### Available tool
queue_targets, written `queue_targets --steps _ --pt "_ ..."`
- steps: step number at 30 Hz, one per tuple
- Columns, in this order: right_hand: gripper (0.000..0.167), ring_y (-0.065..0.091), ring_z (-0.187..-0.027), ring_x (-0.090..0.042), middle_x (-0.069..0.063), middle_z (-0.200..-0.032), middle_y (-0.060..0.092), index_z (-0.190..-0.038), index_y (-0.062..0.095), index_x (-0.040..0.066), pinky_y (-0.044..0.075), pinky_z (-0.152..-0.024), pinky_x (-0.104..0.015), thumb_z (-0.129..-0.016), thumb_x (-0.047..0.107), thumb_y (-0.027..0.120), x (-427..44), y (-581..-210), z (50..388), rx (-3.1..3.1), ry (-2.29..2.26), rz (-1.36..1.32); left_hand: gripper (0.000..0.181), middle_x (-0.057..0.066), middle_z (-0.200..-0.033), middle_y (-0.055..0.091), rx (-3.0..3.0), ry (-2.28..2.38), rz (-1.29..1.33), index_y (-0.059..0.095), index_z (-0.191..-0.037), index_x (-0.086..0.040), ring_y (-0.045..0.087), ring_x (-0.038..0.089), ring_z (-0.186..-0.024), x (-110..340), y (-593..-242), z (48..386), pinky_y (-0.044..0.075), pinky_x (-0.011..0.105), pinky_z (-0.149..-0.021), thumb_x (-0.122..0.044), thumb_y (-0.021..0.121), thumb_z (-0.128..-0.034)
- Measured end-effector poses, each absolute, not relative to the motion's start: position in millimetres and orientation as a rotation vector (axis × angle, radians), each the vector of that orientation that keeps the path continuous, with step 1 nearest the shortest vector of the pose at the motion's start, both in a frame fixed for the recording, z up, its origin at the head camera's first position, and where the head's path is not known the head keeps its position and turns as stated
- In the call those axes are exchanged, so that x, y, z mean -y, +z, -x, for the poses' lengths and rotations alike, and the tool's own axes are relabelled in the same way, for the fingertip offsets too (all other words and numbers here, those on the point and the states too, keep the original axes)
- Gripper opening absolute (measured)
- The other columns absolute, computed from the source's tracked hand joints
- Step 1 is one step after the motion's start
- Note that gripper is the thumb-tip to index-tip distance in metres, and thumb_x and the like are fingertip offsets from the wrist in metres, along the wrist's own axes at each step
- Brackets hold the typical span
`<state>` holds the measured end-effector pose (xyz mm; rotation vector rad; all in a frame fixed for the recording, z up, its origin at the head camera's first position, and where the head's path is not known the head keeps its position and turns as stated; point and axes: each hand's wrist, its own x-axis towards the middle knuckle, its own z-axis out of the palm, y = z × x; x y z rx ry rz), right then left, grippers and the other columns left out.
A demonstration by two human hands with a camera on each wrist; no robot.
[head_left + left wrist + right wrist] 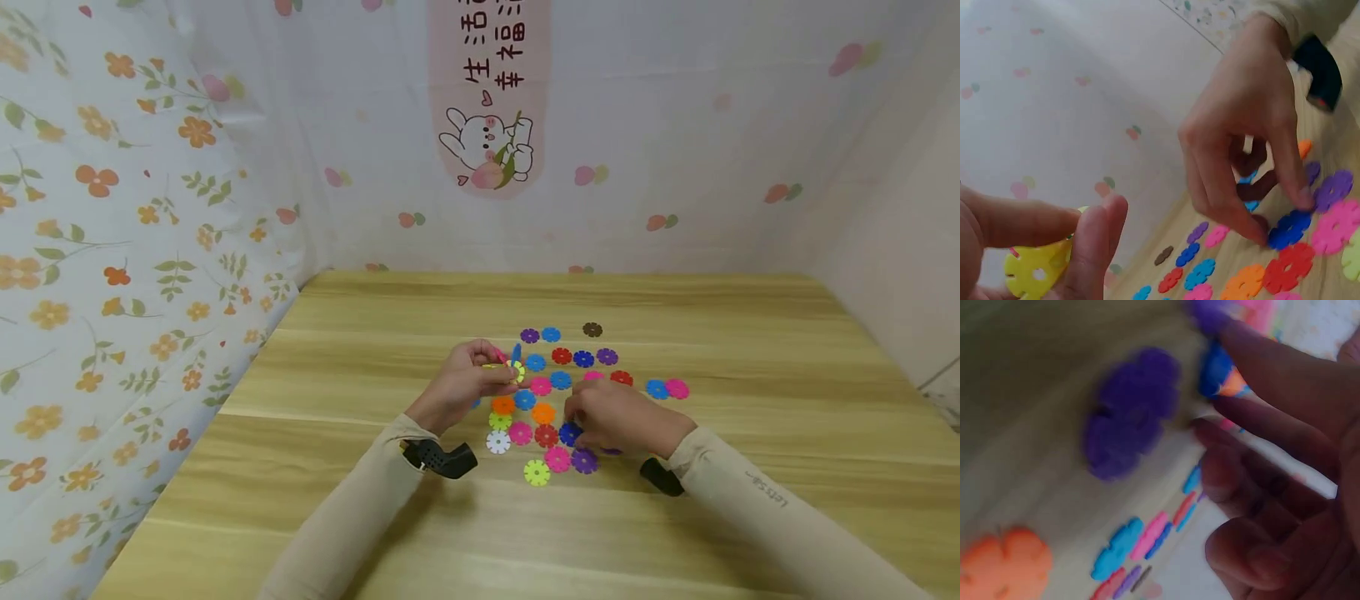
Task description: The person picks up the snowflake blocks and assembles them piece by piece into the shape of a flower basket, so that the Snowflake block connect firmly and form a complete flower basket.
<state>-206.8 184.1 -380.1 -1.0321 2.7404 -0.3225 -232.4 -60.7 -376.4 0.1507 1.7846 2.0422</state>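
The left hand pinches a yellow disc, probably to steady the light blue disc standing edge-on at it. The right hand straddles a dark blue disc on the table, presumably as its rim gives purchase; whether it grips, I cannot tell.

- A yellow disc, with notches and middle hole, is pinched in the left hand.
- A blue piece stands upright beside it.
- A dark blue disc lies at the right hand, perhaps touched by fingertips.
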Motion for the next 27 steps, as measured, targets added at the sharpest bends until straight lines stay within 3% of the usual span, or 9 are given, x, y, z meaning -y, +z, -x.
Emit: queue_targets --steps 2,4,7,10,12,16,19,24,27 --pt "0.012 0.057 -0.074 -0.006 0.005 -0.083 0.064 -0.087 0.075 0.013 0.055 -0.065 -0.020 -0.079 0.013 0.085 -182.1 -387.5 204.9 -2.737 -0.358 1.066 0.027 0.007 -0.097 0.051 -1.775 2.049 -0.172 0.046 -0.113 -0.002 0.073 0.018 -0.083 62.2 -377.6 231.0 0.062 0.035 -0.083 0.008 0.062 -0.0925" --pt "0.012 0.054 -0.070 -0.005 0.007 -0.078 0.062 -0.079 0.072 0.014 0.052 -0.062 -0.018 -0.081 0.006 0.081 -181.5 -391.2 204.9 -2.721 -0.423 1.071 0.042 0.007 -0.098 0.051 -1.794 2.024 -0.204 0.044 -0.131 -0.002 0.073 0.017 -0.083 62.6 -377.3 229.9 0.062 0.039 -0.086 0.005 0.062 -0.0938" --pt "0.015 0.049 -0.067 -0.004 0.006 -0.077 0.063 -0.079 0.068 0.012 0.049 -0.060 -0.017 -0.089 0.001 0.070 -182.0 -391.6 207.5 -2.661 -0.510 1.067 0.050 0.006 -0.103 0.049 -1.874 1.961 -0.253 0.043 -0.144 -0.004 0.070 0.016 -0.086 62.5 -375.2 228.5 0.061 0.039 -0.090 0.000 0.060 -0.0969" --pt "0.005 0.055 -0.072 -0.004 0.003 -0.085 0.069 -0.091 0.072 0.010 0.053 -0.066 -0.020 -0.091 0.005 0.069 -186.8 -387.5 207.1 -2.651 -0.519 1.069 0.046 0.008 -0.103 0.051 -1.945 1.905 -0.271 0.047 -0.143 -0.003 0.067 0.022 -0.087 60.3 -372.5 228.0 0.060 0.039 -0.091 -0.004 0.059 -0.0985" --pt "0.011 0.057 -0.074 -0.006 0.002 -0.091 0.069 -0.099 0.074 0.009 0.054 -0.067 -0.021 -0.088 0.011 0.074 -191.5 -384.9 203.5 -2.671 -0.496 1.030 0.044 0.008 -0.102 0.052 -1.961 1.872 -0.289 0.049 -0.141 -0.004 0.066 0.030 -0.090 57.3 -371.4 227.9 0.059 0.042 -0.093 -0.004 0.060 -0.0981" --pt "0.016 0.053 -0.071 -0.004 0.004 -0.086 0.062 -0.092 0.075 0.010 0.051 -0.063 -0.019 -0.079 0.013 0.083 -193.6 -388.7 197.8 -2.720 -0.453 1.054 0.043 0.008 -0.100 0.056 -2.018 1.779 -0.332 0.052 -0.138 -0.005 0.066 0.041 -0.098 51.4 -370.0 227.1 0.058 0.047 -0.095 -0.005 0.063 -0.0969" --pt "0.009 0.052 -0.070 -0.003 0.004 -0.083 0.061 -0.085 0.073 0.010 0.051 -0.063 -0.017 -0.081 0.005 0.079 -188.7 -395.5 198.9 -2.739 -0.473 1.117 0.041 0.007 -0.098 0.055 -2.072 1.711 -0.352 0.054 -0.136 -0.007 0.066 0.042 -0.093 49.5 -369.4 225.9 0.058 0.050 -0.093 -0.008 0.065 -0.0961" --pt "0.014 0.051 -0.071 -0.006 0.006 -0.080 0.060 -0.088 0.067 0.013 0.048 -0.063 -0.018 -0.083 0.000 0.072 -187.8 -386.5 197.5 -2.718 -0.414 1.045 0.042 0.008 -0.098 0.053 -2.105 1.662 -0.401 0.054 -0.137 -0.009 0.064 0.046 -0.091 49.7 -367.2 225.4 0.057 0.054 -0.093 -0.011 0.065 -0.0961" --pt "0.021 0.046 -0.067 -0.006 0.009 -0.074 0.055 -0.083 0.064 0.018 0.043 -0.059 -0.019 -0.079 0.002 0.077 -196.7 -374.7 187.3 -2.622 -0.342 1.009 0.041 0.009 -0.099 0.053 -2.109 1.647 -0.398 0.056 -0.136 -0.011 0.064 0.046 -0.092 51.4 -366.1 223.9 0.057 0.052 -0.092 -0.011 0.065 -0.0960"
